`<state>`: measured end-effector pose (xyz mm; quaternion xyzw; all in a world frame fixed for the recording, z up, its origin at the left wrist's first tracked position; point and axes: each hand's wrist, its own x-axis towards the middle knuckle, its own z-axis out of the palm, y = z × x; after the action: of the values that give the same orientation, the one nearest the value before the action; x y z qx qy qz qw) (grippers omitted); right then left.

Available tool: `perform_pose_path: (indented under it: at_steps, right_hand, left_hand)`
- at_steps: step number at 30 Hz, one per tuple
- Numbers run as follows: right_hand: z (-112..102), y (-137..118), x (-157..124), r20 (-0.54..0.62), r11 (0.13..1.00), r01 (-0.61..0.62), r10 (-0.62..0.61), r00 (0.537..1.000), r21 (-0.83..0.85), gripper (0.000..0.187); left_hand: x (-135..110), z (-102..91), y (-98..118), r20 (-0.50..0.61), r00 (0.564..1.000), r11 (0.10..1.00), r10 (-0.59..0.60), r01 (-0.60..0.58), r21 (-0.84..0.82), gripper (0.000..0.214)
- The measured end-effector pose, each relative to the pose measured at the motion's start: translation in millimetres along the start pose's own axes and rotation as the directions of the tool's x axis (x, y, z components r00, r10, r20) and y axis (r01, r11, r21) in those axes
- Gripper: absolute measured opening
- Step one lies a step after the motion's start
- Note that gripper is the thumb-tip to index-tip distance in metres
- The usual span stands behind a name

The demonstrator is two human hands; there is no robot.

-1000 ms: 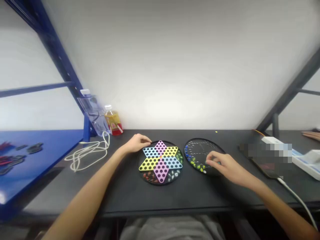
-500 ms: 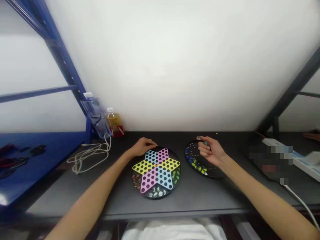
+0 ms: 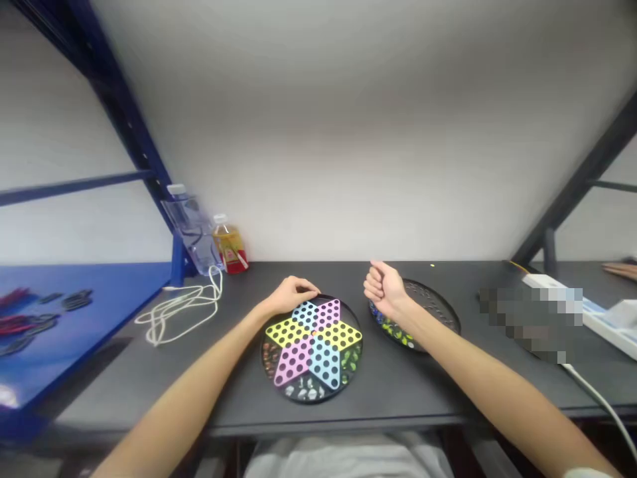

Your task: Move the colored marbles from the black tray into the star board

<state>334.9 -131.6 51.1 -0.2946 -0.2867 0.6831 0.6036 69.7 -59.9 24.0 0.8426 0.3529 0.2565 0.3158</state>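
Observation:
My left hand [image 3: 292, 295] is curled at the far rim of a round Chinese checkers board [image 3: 355, 312], with the fingertips gripping its edge. A pink, yellow and blue star with dark holes lies on it; brown, clear and green marbles [image 3: 350, 364] sit in the gaps around the star. My right hand [image 3: 383, 287] is a closed fist above the left part of a round black tray [image 3: 450, 310]. The marbles in that fist are hidden by the fingers. Blue and yellow-green marbles [image 3: 393, 330] lie along the tray's near left edge, partly covered by my wrist.
A white cable [image 3: 182, 312] lies coiled at left, near a clear bottle [image 3: 176, 190] and a bottle of yellow-red liquid [image 3: 230, 249] by the wall. A white power strip [image 3: 604, 324] and a blurred dark object stand at right. Blue shelf posts [image 3: 127, 129] rise on the left.
My right hand has moved left across the tray and closed into a fist over the small blue-teal marbles seen in its fingers. The star has turned slightly clockwise; my left hand stays at the rim.

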Motion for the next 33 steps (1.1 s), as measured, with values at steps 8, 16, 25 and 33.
perform_pose_path:
  at_steps: [8,16,25,33]
  right_hand:
    - [25,28,-3,-0.046,0.999,-0.017,0.016,0.999,-0.032,0.042]
    - [36,54,-2,-0.128,0.982,0.000,-0.025,0.991,-0.191,0.039]
    - [32,61,-2,-0.172,0.951,0.059,-0.115,0.978,-0.303,0.038]
    - [29,66,0,-0.168,0.924,0.098,-0.170,0.971,-0.371,0.038]
  left_hand:
    - [1,2.8,0,0.010,1.000,1.000,0.023,-0.023,0.008,0.029]
    - [1,2.4,-3,0.004,1.000,1.000,0.013,-0.013,-0.002,0.030]
    - [0,2.3,0,0.001,1.000,1.000,0.008,-0.008,0.005,0.029]
    - [-1,1.9,2,0.005,1.000,1.000,0.009,-0.009,0.003,0.030]
